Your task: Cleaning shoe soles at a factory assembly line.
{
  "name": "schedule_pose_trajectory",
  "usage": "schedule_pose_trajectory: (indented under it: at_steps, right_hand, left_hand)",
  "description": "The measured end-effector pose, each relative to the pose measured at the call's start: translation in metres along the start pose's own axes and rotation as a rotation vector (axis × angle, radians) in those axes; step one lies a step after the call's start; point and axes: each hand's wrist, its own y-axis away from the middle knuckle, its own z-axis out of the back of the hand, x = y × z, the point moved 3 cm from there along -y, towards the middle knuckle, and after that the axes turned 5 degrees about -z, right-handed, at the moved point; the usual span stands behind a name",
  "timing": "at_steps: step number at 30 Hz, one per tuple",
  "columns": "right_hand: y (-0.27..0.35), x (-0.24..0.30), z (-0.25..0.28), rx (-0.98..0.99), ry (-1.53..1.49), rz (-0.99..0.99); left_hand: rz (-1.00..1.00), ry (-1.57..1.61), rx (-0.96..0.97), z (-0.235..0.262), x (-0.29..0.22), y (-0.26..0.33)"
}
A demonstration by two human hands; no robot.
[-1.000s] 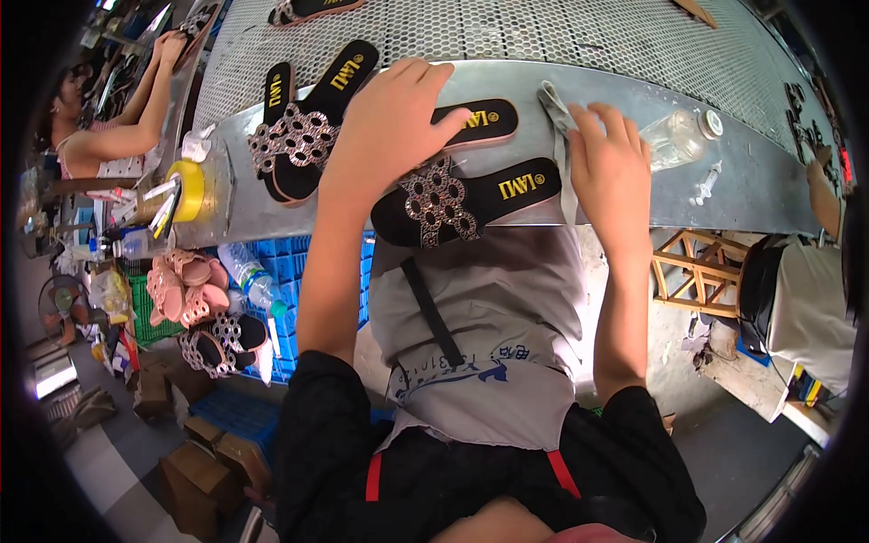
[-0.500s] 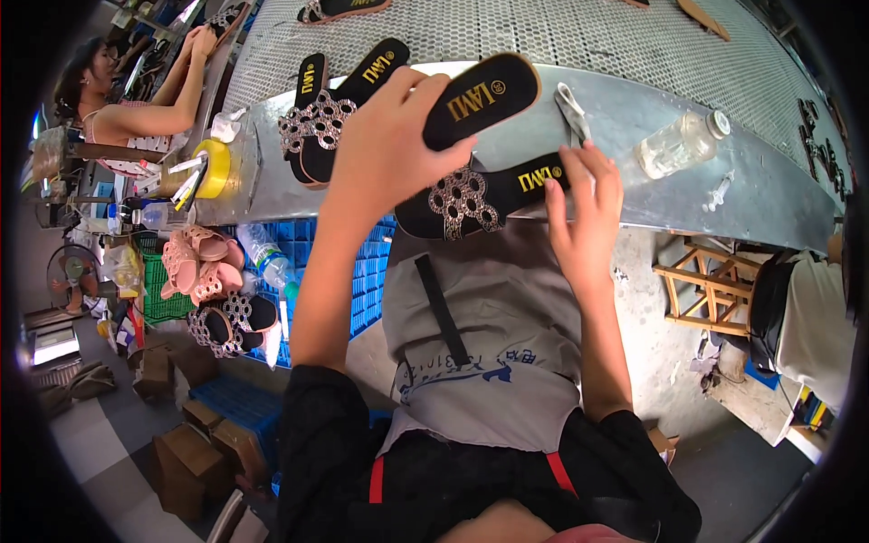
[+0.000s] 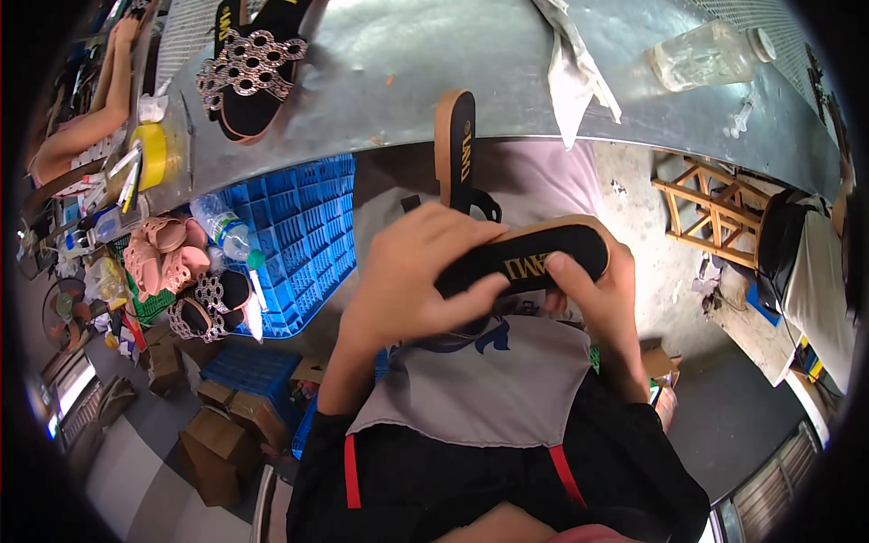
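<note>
Low over my grey apron, a black slide sandal lies across both my hands, gold print on its insole and a tan sole edge. My left hand wraps its front half and hides the strap. My right hand grips the heel end, thumb pressed on the insole. A second black sandal stands heel-up beyond my left hand, close to the table edge; its front part is hidden, so what supports it I cannot tell. More black sandals with a glittery ring-patterned strap rest on the table at the far left.
On the metal table are a white cloth hanging toward the edge, a clear glass bottle and yellow tape. A blue crate, pink sandals and a plastic bottle are at left; a wooden stool is at right. Another person's arm shows far left.
Both hands have come down from the table toward my body, bringing the sandals along. My right hand has shifted onto the heel of the sandal in my left. The view has tilted lower.
</note>
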Motion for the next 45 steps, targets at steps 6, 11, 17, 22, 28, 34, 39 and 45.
schedule_pose_trajectory:
  at_steps: [6, 11, 17, 22, 28, 34, 39, 45]
  right_hand:
    - [-0.014, -0.021, -0.002, 0.020, -0.149, -0.046]
    - [-0.050, -0.024, -0.022, 0.159, -0.164, 0.085]
    - [-0.085, -0.015, -0.057, 0.435, -0.133, 0.072]
    - [-0.077, -0.010, -0.062, 0.541, -0.004, -0.094]
    - [-0.073, -0.023, -0.047, 0.379, 0.092, -0.102]
    - [-0.066, -0.018, -0.030, 0.027, -0.192, -0.039]
    - [-0.054, -0.013, -0.017, -0.256, -0.253, 0.051]
    - [-0.036, 0.000, 0.004, -0.495, -0.143, 0.177]
  left_hand:
    - [0.069, 0.143, -0.039, -0.008, 0.015, 0.003]
    - [0.188, 0.006, -0.160, -0.006, 0.016, 0.016]
    - [0.558, 0.088, -0.378, -0.005, 0.021, 0.057]
    - [0.611, 0.185, -0.487, -0.031, 0.015, 0.085]
    - [0.501, 0.216, -0.423, -0.037, 0.033, 0.079]
    - [0.513, 0.341, -0.497, -0.018, 0.051, 0.073]
    - [0.442, 0.375, -0.372, -0.036, 0.068, 0.041]
    - [0.432, 0.672, -0.374, -0.094, 0.109, 0.000]
